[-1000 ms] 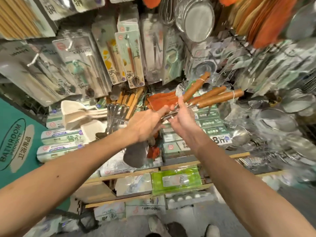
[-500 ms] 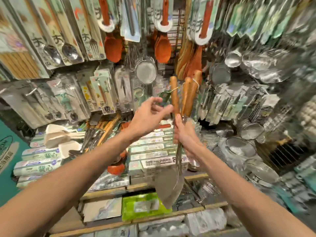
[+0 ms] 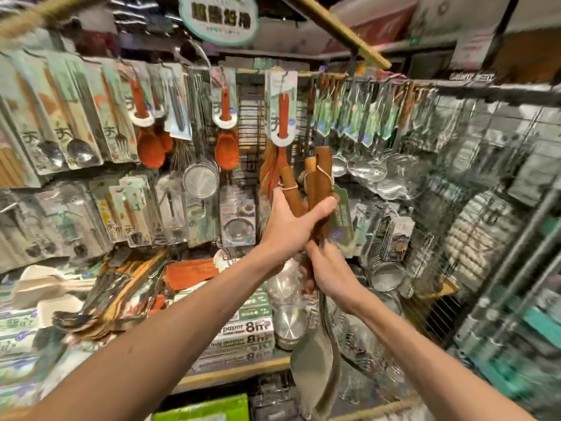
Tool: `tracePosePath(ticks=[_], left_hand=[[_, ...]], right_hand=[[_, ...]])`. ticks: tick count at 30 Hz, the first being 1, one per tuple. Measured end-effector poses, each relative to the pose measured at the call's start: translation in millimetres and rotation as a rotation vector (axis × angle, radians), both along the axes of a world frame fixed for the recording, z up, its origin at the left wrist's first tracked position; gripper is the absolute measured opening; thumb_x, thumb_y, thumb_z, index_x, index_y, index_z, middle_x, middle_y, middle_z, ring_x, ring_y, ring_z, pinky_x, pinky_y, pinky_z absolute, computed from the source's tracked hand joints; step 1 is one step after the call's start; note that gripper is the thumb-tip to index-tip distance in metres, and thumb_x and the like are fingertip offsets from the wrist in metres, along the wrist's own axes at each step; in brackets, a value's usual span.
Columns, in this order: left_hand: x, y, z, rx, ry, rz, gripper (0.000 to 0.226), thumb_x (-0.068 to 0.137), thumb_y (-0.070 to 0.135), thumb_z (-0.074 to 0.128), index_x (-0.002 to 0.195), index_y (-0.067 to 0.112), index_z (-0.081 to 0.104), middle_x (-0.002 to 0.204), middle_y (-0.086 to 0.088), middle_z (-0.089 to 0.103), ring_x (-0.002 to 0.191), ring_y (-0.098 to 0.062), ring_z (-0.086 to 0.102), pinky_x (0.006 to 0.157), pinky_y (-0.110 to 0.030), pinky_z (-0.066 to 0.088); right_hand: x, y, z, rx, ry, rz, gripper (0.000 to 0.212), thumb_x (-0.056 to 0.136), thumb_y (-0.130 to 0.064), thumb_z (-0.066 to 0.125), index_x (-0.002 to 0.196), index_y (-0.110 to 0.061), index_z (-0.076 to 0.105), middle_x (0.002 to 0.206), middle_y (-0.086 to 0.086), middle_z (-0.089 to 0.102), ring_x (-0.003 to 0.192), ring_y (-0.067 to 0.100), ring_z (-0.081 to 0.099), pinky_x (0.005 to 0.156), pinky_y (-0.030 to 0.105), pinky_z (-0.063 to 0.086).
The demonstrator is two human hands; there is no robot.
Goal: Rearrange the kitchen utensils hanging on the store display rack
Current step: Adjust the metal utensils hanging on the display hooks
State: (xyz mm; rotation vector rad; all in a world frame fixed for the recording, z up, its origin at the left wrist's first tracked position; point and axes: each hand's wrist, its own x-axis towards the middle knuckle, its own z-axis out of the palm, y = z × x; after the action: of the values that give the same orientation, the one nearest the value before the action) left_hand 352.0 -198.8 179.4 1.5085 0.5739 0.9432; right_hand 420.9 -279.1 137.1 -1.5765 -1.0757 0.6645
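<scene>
A bunch of steel spatulas with brown wooden handles (image 3: pixel 318 180) stands upright in front of the display rack (image 3: pixel 485 153). My left hand (image 3: pixel 291 223) grips the wooden handles partway up, thumb across them. My right hand (image 3: pixel 331 268) holds the same bunch lower down, around the metal shafts. The steel blades (image 3: pixel 312 369) hang down below my hands. String loops sit near the handle tops. A green tag (image 3: pixel 343 214) hangs on the bunch at the right.
Packaged spoons and forks (image 3: pixel 63 141), orange wooden spoons (image 3: pixel 150 150), a mesh strainer (image 3: pixel 201 180) and steel ladles (image 3: pixel 367 168) hang on hooks. More wooden-handled utensils (image 3: pixel 121 287) lie at lower left. Boxes of baking paper (image 3: pixel 243 332) sit on the shelf below.
The bunch of spatulas has gone from lying sideways to upright and higher. My left hand, earlier only near the handles, now grips them. The view has tilted upward.
</scene>
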Motion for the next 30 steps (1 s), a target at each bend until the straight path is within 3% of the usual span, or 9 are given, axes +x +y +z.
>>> tracePosePath(ticks=[5,8,12,15,19,21,24,27,30], left_hand=[[8.4,27.7,24.8,0.087,0.043,0.030,0.028,0.093,0.048,0.060,0.081,0.023,0.067,0.078,0.007,0.071,0.077,-0.011,0.068,0.083,-0.043,0.058],[6.1,44.8,35.8,0.123,0.134,-0.101,0.024,0.099,0.031,0.058,0.084,0.015,0.068,0.073,0.000,0.066,0.064,-0.009,0.063,0.065,-0.031,0.058],[11.8,79.1,40.0,0.186,0.142,-0.068,0.018,0.093,0.029,0.067,0.078,0.021,0.071,0.073,0.001,0.071,0.075,-0.023,0.070,0.082,-0.053,0.060],[21.2,98.4,43.0,0.223,0.154,0.046,0.030,0.076,0.051,0.071,0.073,0.022,0.074,0.067,-0.001,0.074,0.075,-0.027,0.074,0.077,-0.051,0.060],[20.1,109.7,46.6,0.727,0.343,0.409,0.048,0.088,0.059,0.062,0.063,0.018,0.070,0.053,0.004,0.064,0.059,-0.016,0.066,0.063,-0.033,0.055],[18.0,114.2,53.6,0.836,0.261,0.491,0.049,0.093,0.054,0.060,0.059,0.018,0.065,0.051,0.006,0.060,0.052,-0.012,0.060,0.055,-0.028,0.048],[27.6,130.1,65.8,0.771,0.062,0.484,0.026,0.091,0.046,0.066,0.084,0.021,0.069,0.068,0.010,0.061,0.061,-0.006,0.056,0.061,-0.027,0.049],[47.0,148.9,69.6,0.498,0.094,0.210,0.044,0.086,0.052,0.069,0.121,0.025,0.063,0.095,0.010,0.064,0.084,-0.006,0.061,0.083,-0.029,0.052],[67.9,153.5,67.1,0.375,0.145,0.037,0.044,0.078,0.062,0.066,0.104,0.027,0.072,0.093,0.015,0.072,0.091,-0.007,0.067,0.096,-0.040,0.053]], right_hand=[[16.6,14.9,23.4,0.098,0.175,0.047,0.046,0.101,-0.050,0.034,0.079,-0.013,0.049,0.051,-0.007,0.040,0.042,0.010,0.031,0.042,0.024,0.026],[25.2,34.6,37.4,0.135,0.212,0.023,0.045,0.104,-0.044,0.034,0.078,-0.014,0.054,0.050,-0.007,0.040,0.041,0.008,0.031,0.040,0.020,0.027],[32.4,61.4,49.2,0.160,0.178,0.001,0.048,0.103,-0.045,0.034,0.080,-0.010,0.057,0.053,0.005,0.049,0.043,0.016,0.045,0.042,0.024,0.042],[40.0,83.7,51.9,0.156,0.101,-0.090,0.053,0.103,-0.048,0.034,0.072,-0.011,0.057,0.052,0.004,0.051,0.045,0.018,0.047,0.048,0.030,0.043],[51.2,107.0,54.4,0.154,0.144,-0.120,0.043,0.099,-0.051,0.038,0.082,-0.013,0.049,0.049,-0.010,0.038,0.043,0.009,0.030,0.045,0.025,0.025],[60.1,112.8,54.7,0.156,0.143,-0.116,0.044,0.096,-0.053,0.039,0.081,-0.013,0.047,0.048,-0.012,0.036,0.042,0.007,0.028,0.044,0.023,0.022],[71.8,117.8,53.4,0.156,0.157,-0.058,0.056,0.085,-0.062,0.039,0.088,-0.007,0.050,0.048,-0.009,0.034,0.041,0.009,0.026,0.043,0.023,0.022],[82.6,120.6,55.9,0.144,0.177,-0.016,0.061,0.083,-0.063,0.039,0.098,-0.005,0.053,0.050,-0.006,0.034,0.042,0.011,0.028,0.043,0.022,0.029],[94.1,120.9,61.1,0.128,0.152,0.006,0.060,0.092,-0.059,0.035,0.094,-0.002,0.053,0.051,-0.003,0.041,0.043,0.012,0.036,0.044,0.024,0.036]])
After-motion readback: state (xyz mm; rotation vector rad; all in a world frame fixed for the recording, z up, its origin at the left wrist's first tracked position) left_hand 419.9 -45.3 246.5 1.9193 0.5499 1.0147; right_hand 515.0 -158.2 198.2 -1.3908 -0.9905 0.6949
